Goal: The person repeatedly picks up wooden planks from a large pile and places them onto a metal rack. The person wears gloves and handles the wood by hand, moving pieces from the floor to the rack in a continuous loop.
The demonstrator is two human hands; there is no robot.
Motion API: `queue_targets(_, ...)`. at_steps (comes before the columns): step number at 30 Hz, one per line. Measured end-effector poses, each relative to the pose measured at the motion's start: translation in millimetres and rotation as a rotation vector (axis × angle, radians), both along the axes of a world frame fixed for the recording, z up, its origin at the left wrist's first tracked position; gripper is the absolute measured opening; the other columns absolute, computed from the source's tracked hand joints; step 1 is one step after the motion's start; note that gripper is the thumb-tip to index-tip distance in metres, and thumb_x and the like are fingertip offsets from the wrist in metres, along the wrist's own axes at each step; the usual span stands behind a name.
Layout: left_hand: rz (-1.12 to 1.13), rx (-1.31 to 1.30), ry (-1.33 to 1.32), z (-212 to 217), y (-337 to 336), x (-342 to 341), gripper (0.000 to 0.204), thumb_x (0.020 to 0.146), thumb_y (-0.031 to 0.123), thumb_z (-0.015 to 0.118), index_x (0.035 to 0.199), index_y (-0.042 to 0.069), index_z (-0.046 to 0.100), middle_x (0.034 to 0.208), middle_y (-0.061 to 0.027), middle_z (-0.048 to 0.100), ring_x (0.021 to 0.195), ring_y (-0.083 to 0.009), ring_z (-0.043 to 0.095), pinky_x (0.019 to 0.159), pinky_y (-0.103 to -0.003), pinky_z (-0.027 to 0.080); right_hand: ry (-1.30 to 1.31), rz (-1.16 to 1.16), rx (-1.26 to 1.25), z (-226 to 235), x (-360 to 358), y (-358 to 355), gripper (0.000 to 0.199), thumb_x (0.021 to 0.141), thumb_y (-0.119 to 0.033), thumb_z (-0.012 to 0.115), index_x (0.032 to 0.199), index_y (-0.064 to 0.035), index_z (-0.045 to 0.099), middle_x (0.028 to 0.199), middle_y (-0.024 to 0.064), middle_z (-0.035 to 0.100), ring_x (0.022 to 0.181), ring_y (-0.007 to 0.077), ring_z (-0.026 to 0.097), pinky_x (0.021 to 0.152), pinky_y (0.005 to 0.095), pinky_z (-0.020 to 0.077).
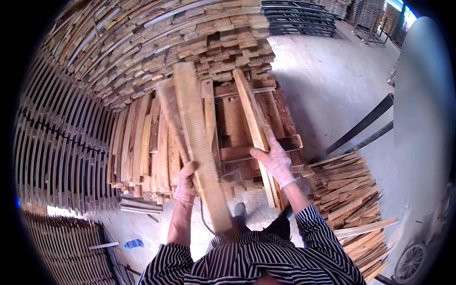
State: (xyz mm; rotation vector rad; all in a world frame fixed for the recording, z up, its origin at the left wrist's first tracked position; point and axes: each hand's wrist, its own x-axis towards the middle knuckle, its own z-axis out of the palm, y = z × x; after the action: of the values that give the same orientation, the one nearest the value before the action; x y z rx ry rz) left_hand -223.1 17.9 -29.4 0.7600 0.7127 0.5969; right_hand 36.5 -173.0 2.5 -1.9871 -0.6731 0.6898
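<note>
My left hand (186, 182), in a pale work glove, is closed on the edge of a long, wide wooden plank (199, 147) that slants up and away from my body. A second, darker board (172, 116), blurred, shows along that plank's left side. In my gloved right hand (275, 164) is a narrower wooden board (252, 116), gripped near its middle with the thumb across its top. Both boards are held above a low stack of planks (147, 152) laid lengthwise in front of me.
Beyond the stack rises a tall wall of piled boards (190, 38). Slatted racks of strips (61, 128) line the left side. Split wood pieces (351, 190) lie in a heap at right, near a spoked wheel (411, 263). A blue bottle (133, 244) lies on the floor, lower left.
</note>
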Motion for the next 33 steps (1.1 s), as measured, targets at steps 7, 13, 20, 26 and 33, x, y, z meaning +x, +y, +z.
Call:
queue_targets(7,-0.003,0.002,-0.469,71.8,57.5,-65.2,0.081,0.086,0.057,0.079,0.142,0.005,0.053,0.114,-0.0148,0.070,0.087,-0.0300,0.071,0.075,-0.044,0.064,-0.406,0.061,-0.363,-6.5,-28.4,123.0,0.082,0.090,-0.044,0.073,0.159,-0.0219,0.034,0.128,0.0259,0.061,0.118,0.0431,0.062,0.097,0.0541,0.0520)
queue_targets(13,0.038,0.032,-0.513,57.6,98.1,-110.0,0.076,0.090,0.054,0.076,0.143,0.004,0.053,0.115,-0.0169,0.071,0.087,-0.0351,0.073,0.073,-0.048,0.063,-0.529,0.097,-0.334,-19.9,-38.8,155.9,0.067,0.099,-0.039,0.062,0.158,-0.0181,0.038,0.128,0.0217,0.059,0.115,0.0380,0.063,0.092,0.0488,0.0550)
queue_targets(20,0.020,0.002,-0.401,51.6,94.4,-130.1,0.076,0.088,0.059,0.075,0.138,0.005,0.055,0.111,-0.0159,0.072,0.085,-0.0313,0.075,0.072,-0.044,0.066,-0.703,0.166,-0.452,-7.7,-46.5,163.6,0.060,0.093,-0.036,0.068,0.145,-0.0146,0.047,0.121,0.0200,0.059,0.112,0.0385,0.063,0.085,0.0508,0.0560)
queue_targets(26,0.127,0.037,-0.298,115.0,75.9,-174.7,0.077,0.085,0.061,0.078,0.130,0.002,0.059,0.099,-0.0124,0.072,0.072,-0.0200,0.073,0.054,-0.027,0.064,-0.593,0.176,-0.411,-16.2,-60.5,215.6,0.039,0.098,-0.031,0.063,0.126,-0.0028,0.064,0.130,0.0227,0.063,0.119,0.0364,0.062,0.095,0.0484,0.0549)
queue_targets(33,0.131,0.187,-0.185,119.6,90.2,-251.7,0.074,0.090,0.052,0.076,0.141,0.003,0.054,0.118,-0.0150,0.071,0.095,-0.0260,0.074,0.083,-0.043,0.065,-0.599,0.097,-0.222,-20.3,-78.0,211.4,0.043,0.099,-0.039,0.063,0.126,-0.0048,0.062,0.116,0.0200,0.061,0.102,0.0287,0.063,0.077,0.0414,0.0576)
